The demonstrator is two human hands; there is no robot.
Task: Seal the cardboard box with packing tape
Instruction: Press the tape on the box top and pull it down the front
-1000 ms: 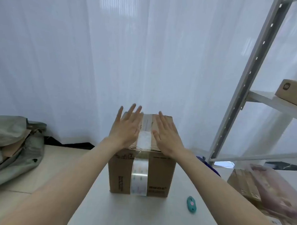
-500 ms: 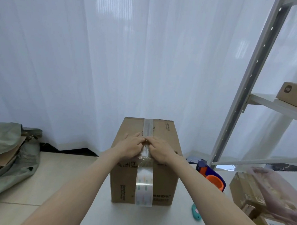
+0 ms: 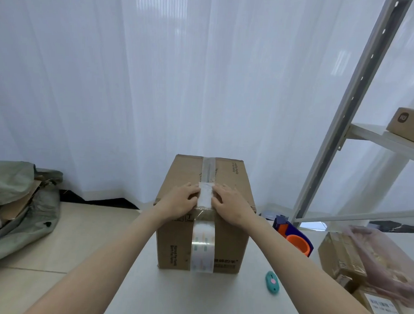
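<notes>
Since a second ago both hands, left hand [image 3: 179, 201] and right hand [image 3: 231, 203], have dropped from spread-fingered hovering to press flat (gripping nothing) beside the clear packing tape strip [image 3: 205, 194] atop the brown cardboard box [image 3: 203, 218] at lower centre, suggesting sealing nearly done.

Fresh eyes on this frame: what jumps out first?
The cardboard box at centre, with a tape strip over its top seam and down the front. The left hand and right hand lie on the top on either side of the strip. On the table to the right: a blue and orange tape dispenser and a small teal cutter.
</notes>
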